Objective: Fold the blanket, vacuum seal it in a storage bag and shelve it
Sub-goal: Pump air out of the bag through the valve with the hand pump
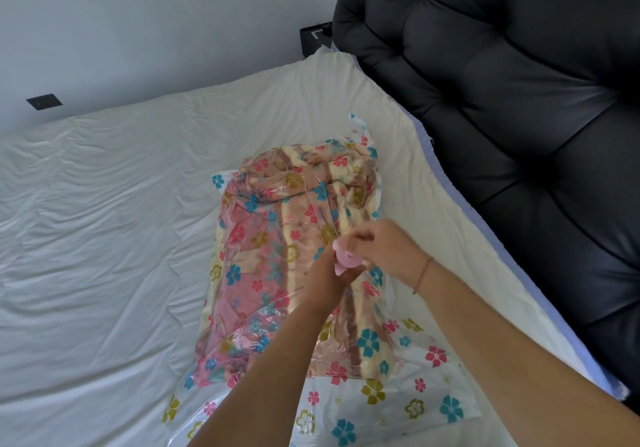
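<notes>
The person shows 2 bare forearms and 2 bare hands. The left forearm [263, 360] is uncovered from the wrist to where the picture's lower edge cuts it off, and the left hand [323, 284] is bare too. The right forearm [502, 346] is likewise uncovered as far as the frame's edge. Just behind the bare right hand [388, 252], 1 thin cord bracelet [423, 275] circles the wrist: a single narrow reddish-brown strand, plain, lying close against the wrist. The fingernails are too blurred to describe.
</notes>
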